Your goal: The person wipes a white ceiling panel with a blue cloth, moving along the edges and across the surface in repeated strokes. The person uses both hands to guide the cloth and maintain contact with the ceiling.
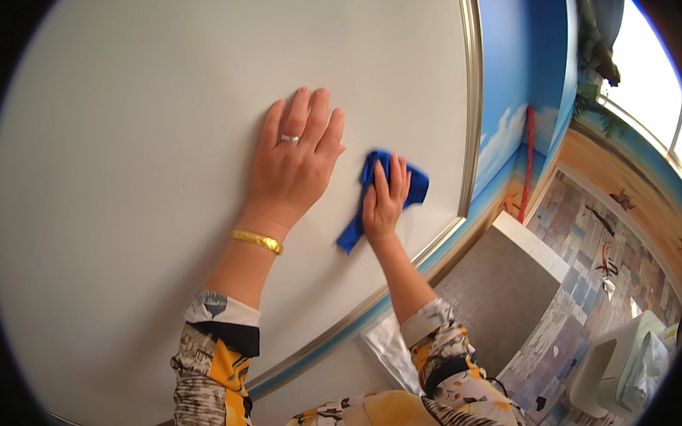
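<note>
A large whiteboard with a metal frame fills most of the head view. My left hand lies flat on its surface, fingers slightly apart, holding nothing. It wears a silver ring, and a gold bracelet circles the wrist. To its right, my right hand presses a blue cloth against the board near the frame's lower right corner. Part of the cloth is hidden beneath the palm, and one end trails down to the left.
The board's metal frame borders a wall painted with sky and clouds. A grey-topped surface stands at lower right. Beyond it are a patchwork wood-pattern floor and a pale bin with a plastic bag. A bright window is at upper right.
</note>
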`<state>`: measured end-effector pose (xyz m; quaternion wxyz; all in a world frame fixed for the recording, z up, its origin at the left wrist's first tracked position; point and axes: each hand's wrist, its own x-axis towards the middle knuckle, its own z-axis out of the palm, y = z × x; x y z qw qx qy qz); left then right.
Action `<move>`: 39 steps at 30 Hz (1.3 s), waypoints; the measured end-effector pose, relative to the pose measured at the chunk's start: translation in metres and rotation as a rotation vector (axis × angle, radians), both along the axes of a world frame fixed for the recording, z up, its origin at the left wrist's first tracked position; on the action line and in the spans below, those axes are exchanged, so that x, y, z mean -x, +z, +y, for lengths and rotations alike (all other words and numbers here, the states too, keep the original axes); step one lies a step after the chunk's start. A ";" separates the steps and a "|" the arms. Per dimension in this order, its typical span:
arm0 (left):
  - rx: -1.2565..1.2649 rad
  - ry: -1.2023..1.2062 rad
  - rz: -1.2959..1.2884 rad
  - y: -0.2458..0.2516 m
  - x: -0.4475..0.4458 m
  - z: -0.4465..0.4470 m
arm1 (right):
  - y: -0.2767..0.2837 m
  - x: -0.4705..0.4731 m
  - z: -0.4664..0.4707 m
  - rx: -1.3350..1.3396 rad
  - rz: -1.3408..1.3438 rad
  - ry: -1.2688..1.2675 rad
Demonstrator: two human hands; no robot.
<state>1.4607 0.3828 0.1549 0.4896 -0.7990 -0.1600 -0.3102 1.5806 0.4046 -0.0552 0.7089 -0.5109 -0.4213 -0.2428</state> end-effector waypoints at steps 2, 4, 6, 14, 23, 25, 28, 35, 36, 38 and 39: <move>0.005 0.014 0.004 0.001 -0.001 0.001 | -0.035 0.009 -0.003 0.010 0.070 -0.003; -0.011 0.018 0.003 0.001 -0.001 0.002 | -0.072 0.019 -0.005 0.061 0.144 -0.058; -0.018 0.033 0.012 0.000 0.000 0.002 | -0.107 0.030 -0.008 0.090 0.255 -0.096; -0.003 0.120 0.138 0.000 -0.002 0.001 | -0.114 0.030 0.007 0.065 0.568 -0.076; -0.038 0.212 0.152 -0.009 -0.007 0.006 | 0.101 -0.044 0.029 -0.082 -0.047 -0.128; -0.126 0.293 0.167 -0.014 -0.010 0.006 | 0.142 -0.054 0.031 -0.120 -0.053 -0.064; -0.117 0.330 0.176 -0.018 -0.017 0.004 | 0.175 -0.064 0.030 -0.141 -0.097 -0.069; 0.026 0.300 0.181 -0.014 -0.017 -0.001 | 0.114 -0.054 0.023 -0.115 0.001 -0.040; 0.024 0.327 0.208 -0.014 -0.016 -0.002 | 0.099 -0.051 0.023 -0.092 0.028 -0.040; -0.004 0.336 0.211 -0.013 -0.016 -0.003 | 0.067 -0.043 0.022 -0.044 0.085 -0.054; -0.021 0.333 0.207 -0.013 -0.015 -0.004 | 0.052 -0.039 0.021 -0.030 0.114 -0.055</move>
